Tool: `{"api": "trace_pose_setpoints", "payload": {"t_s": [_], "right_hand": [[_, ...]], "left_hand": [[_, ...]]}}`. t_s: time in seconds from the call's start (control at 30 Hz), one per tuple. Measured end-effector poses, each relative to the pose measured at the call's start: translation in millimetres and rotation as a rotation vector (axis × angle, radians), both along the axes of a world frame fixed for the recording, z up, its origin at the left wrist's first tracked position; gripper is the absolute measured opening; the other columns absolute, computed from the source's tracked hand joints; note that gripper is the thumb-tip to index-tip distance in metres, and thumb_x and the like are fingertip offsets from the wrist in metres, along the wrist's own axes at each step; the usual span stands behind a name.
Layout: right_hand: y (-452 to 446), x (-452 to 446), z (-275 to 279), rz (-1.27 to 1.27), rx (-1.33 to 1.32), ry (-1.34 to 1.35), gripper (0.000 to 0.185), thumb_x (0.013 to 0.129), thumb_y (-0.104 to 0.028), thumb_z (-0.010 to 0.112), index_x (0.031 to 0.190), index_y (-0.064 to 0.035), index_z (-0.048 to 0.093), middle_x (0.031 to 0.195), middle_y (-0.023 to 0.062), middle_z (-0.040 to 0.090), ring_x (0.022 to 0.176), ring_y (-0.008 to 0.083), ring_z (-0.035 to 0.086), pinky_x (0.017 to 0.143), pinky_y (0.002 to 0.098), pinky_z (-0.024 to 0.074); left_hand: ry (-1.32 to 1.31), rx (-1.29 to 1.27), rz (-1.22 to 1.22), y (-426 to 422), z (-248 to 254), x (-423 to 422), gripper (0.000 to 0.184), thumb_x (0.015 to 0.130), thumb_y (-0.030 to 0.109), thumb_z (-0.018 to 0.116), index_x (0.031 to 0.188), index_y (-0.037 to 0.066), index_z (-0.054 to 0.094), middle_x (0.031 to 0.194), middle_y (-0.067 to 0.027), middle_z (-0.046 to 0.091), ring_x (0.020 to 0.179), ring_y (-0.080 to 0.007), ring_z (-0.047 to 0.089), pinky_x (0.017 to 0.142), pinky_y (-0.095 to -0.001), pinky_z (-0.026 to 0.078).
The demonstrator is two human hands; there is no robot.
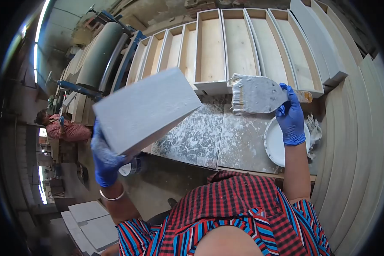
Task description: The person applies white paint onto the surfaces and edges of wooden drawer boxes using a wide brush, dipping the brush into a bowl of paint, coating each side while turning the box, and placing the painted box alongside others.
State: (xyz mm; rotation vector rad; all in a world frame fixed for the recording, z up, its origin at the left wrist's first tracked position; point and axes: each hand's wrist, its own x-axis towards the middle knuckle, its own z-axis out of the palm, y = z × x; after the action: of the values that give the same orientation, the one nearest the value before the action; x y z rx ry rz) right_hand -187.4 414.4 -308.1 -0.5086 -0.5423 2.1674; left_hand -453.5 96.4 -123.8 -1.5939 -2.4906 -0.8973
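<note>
My left hand [104, 153], in a blue glove, grips the lower left end of a white-painted wooden box [147, 109], holding it tilted above the floor and table edge. Most of its fingers are hidden behind the box. In my blue-gloved right hand [293, 115] is a wide paint brush [260, 94], gripped near its handle, its bristles thick with white paint and pointing left. Below that hand a round bowl of white paint [274, 143] stands on the paint-spattered table [192, 136]. The brush and the box are apart.
Several open wooden drawers [241, 47] stand in a row along the table's back. Long boards [345, 162] are stacked at the right. A large roller machine [100, 59] is at the far left, with another person [68, 128] near it. White panels [89, 222] lie at the lower left.
</note>
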Motion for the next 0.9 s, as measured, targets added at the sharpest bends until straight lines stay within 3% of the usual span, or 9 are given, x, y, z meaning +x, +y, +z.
{"api": "trace_pose_setpoints", "payload": {"t_s": [0.03,0.1,0.13,0.53,0.63,0.7,0.73,0.87,0.9], "right_hand": [[2.2,-2.8,4.7,-0.05,-0.082,-0.012,0.023,0.089,-0.022,0.053,0.106,-0.0068,0.059,0.096,-0.0006,0.063,0.07,0.0036,0.056,0.044,0.0156,0.0336],[8.4,-1.6,5.5,-0.045,-0.037,0.022,0.023,0.089,-0.022,0.053,0.106,-0.0068,0.059,0.097,-0.0003,0.063,0.072,0.0034,0.056,0.044,0.0155,0.0334],[11.7,1.0,6.9,-0.046,-0.007,0.043,0.024,0.089,-0.022,0.053,0.107,-0.0068,0.059,0.099,-0.0001,0.063,0.073,0.0032,0.057,0.044,0.0154,0.0333],[-2.7,-16.8,62.3,0.092,0.184,0.094,0.026,0.09,-0.023,0.052,0.11,-0.0066,0.056,0.093,-0.0022,0.06,0.054,0.0012,0.042,0.044,0.0137,0.0317],[-17.6,-34.9,76.8,0.118,0.143,0.02,0.025,0.091,-0.022,0.05,0.108,-0.0044,0.055,0.089,-0.0026,0.057,0.052,0.0015,0.039,0.045,0.0133,0.0321],[-22.9,-42.8,76.4,0.191,0.155,0.037,0.025,0.091,-0.022,0.049,0.107,-0.0033,0.055,0.088,-0.0022,0.058,0.053,0.0013,0.041,0.046,0.013,0.0329],[-22.4,-46.7,73.5,0.2,0.156,0.039,0.025,0.091,-0.022,0.049,0.107,-0.0033,0.055,0.088,-0.0022,0.058,0.053,0.0013,0.041,0.046,0.013,0.0329],[-23.6,-55.1,64.8,0.26,0.146,0.031,0.025,0.09,-0.021,0.05,0.107,-0.0039,0.056,0.088,-0.0017,0.059,0.055,0.001,0.044,0.046,0.0136,0.0336],[-24.6,-56.5,64.4,0.288,0.137,0.021,0.024,0.09,-0.021,0.05,0.106,-0.0041,0.056,0.089,-0.0014,0.06,0.055,0.0012,0.044,0.046,0.0139,0.0337]], "left_hand": [[0.101,-0.016,-0.013,-20.4,4.2,-16.8,0.084,0.055,0.031,0.083,0.121,-0.003,0.044,0.104,-0.0129,0.06,0.096,-0.0215,0.057,0.088,-0.0329,0.043],[0.271,-0.058,-0.139,-82.9,-14.3,-72.2,0.044,0.069,0.019,0.071,0.103,0.002,0.05,0.09,-0.0085,0.058,0.072,-0.0149,0.057,0.062,-0.0298,0.049],[0.354,-0.037,-0.241,-71.8,6.0,-54.5,0.032,0.075,0.008,0.059,0.105,0.002,0.05,0.091,-0.0099,0.057,0.075,-0.0117,0.055,0.06,-0.0286,0.047],[-0.337,0.716,-0.011,-25.8,-84.0,-31.1,0.024,0.075,0.007,0.062,0.097,0.0,0.056,0.09,-0.0063,0.059,0.081,-0.0184,0.056,0.066,-0.0324,0.047],[-0.763,0.87,-0.203,-20.9,-85.2,-27.2,0.028,0.077,0.007,0.062,0.103,-0.001,0.056,0.098,-0.0064,0.058,0.085,-0.019,0.056,0.071,-0.0337,0.047],[0.665,0.297,-0.085,-40.5,-91.6,-48.6,0.04,0.077,0.017,0.066,0.109,-0.002,0.052,0.104,-0.0074,0.056,0.091,-0.0186,0.055,0.075,-0.0331,0.047],[0.667,0.295,-0.076,-42.9,-89.8,-49.0,0.04,0.077,0.017,0.066,0.109,-0.002,0.052,0.104,-0.0074,0.056,0.091,-0.0186,0.055,0.075,-0.0331,0.047],[-0.518,0.601,-0.065,-51.1,-54.0,-34.0,0.09,0.067,0.049,0.072,0.13,-0.004,0.035,0.118,-0.0118,0.05,0.105,-0.0207,0.051,0.089,-0.0368,0.043],[-0.503,0.635,-0.086,-29.9,-23.0,-13.2,0.11,0.059,0.06,0.073,0.136,-0.004,0.026,0.124,-0.0142,0.046,0.112,-0.0219,0.046,0.098,-0.0374,0.036]]}}
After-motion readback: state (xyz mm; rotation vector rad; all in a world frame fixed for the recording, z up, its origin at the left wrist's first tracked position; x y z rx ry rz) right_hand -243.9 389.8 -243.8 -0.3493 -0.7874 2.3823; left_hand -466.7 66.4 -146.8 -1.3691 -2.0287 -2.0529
